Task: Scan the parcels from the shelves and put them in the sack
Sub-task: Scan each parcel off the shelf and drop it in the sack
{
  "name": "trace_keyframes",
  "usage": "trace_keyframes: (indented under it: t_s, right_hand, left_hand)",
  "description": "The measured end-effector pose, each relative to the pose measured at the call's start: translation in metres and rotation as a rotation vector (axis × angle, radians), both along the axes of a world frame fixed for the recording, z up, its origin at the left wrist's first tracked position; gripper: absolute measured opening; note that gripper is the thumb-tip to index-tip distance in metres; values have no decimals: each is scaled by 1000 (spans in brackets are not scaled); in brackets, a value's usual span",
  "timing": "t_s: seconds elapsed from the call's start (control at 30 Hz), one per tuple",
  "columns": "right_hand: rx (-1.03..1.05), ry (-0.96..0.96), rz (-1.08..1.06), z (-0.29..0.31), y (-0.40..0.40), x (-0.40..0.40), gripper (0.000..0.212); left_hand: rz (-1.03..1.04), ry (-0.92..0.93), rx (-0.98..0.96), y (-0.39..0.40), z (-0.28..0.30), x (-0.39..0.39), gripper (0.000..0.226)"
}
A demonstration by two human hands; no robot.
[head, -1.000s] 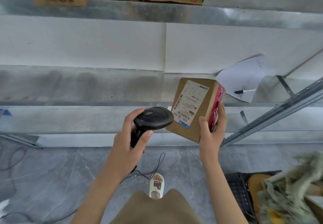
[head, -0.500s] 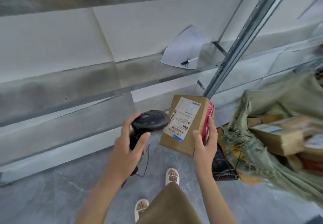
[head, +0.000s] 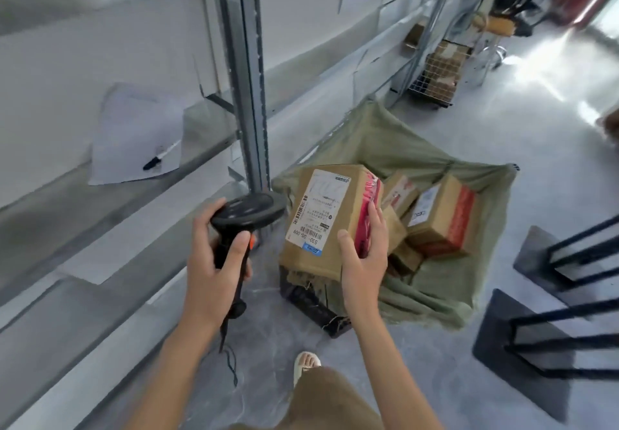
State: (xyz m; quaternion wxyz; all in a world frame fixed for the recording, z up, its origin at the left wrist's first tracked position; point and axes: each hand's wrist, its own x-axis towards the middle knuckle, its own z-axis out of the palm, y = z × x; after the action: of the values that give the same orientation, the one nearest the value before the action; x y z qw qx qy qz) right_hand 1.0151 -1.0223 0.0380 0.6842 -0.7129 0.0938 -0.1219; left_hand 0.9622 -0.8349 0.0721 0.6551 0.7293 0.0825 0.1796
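While held, parcel (head: 330, 218), label "530-05-009"

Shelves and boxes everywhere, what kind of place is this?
Probably a parcel depot or courier stockroom: metal shelves, a sack full of labelled parcels on the floor, and a scanner in the left hand.

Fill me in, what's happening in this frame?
A person is working through parcels with a barcode scanner. The left hand grips the black scanner; the right hand holds a cardboard parcel, label up, at the near edge of the open green sack on the floor. Several boxes already lie in the sack. The held parcel is not yet in it.
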Motion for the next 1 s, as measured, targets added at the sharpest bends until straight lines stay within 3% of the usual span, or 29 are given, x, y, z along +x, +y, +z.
trace_keyframes:
  t_s: [0.17,0.3,0.4,0.6,0.77,1.0]
  right_hand:
    - [-83,83,-257,-4,-72,23,65]
    - [-261,324,-400,-9,-111,28,67]
    - [-331,485,-362,-8,-140,37,67]
    - [-354,569,-419,-12,-155,49,65]
    - [-516,794,-244,-18,-147,54,69]
    - [-612,1122,-251,-18,-170,79,69]
  left_hand:
    - [-159,-2,-20,-69,-8,61,48]
    - [-256,28,-19,-102,-16,82,43]
    - [-288,57,-15,-113,-20,93,45]
    - [-321,78,5,-122,-21,112,41]
    - [-382,118,34,-121,-23,126,44]
    - [-442,157,39,-106,-20,150,46]
